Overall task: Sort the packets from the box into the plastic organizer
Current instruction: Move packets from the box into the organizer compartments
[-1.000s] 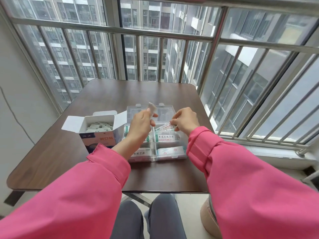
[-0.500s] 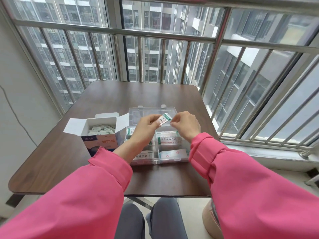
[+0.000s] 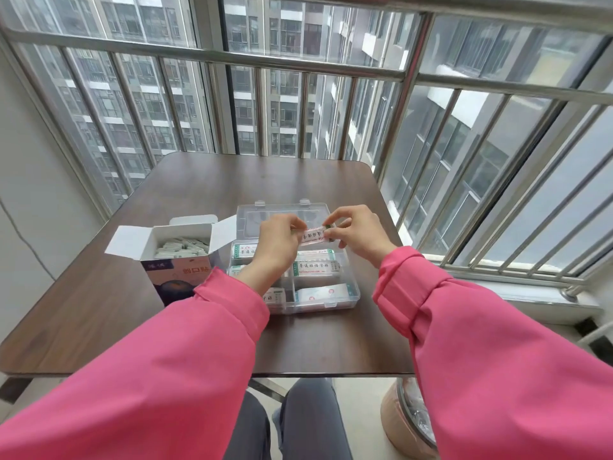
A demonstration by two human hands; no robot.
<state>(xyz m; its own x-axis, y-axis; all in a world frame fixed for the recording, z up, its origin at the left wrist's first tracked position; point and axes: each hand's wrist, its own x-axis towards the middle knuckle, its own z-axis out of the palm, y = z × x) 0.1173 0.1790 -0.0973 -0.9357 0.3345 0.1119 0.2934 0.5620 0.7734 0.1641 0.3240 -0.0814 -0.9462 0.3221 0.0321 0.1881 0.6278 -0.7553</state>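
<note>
Both hands hold one packet [image 3: 313, 236] above the open organizer [image 3: 351, 287]; left hand [image 3: 277, 242] pinches its left end, right hand [image 3: 356, 234] its right end, fingers curled; box [image 3: 175, 257] of packets stands open just left, on the table [image 3: 205, 180]; compartments hold, apparently, sorted packets.

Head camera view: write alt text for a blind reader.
Two hands in pink sleeves, left hand and right hand, pinch one small white packet over a clear plastic organizer on a brown table; an open cardboard box sits alongside.
</note>
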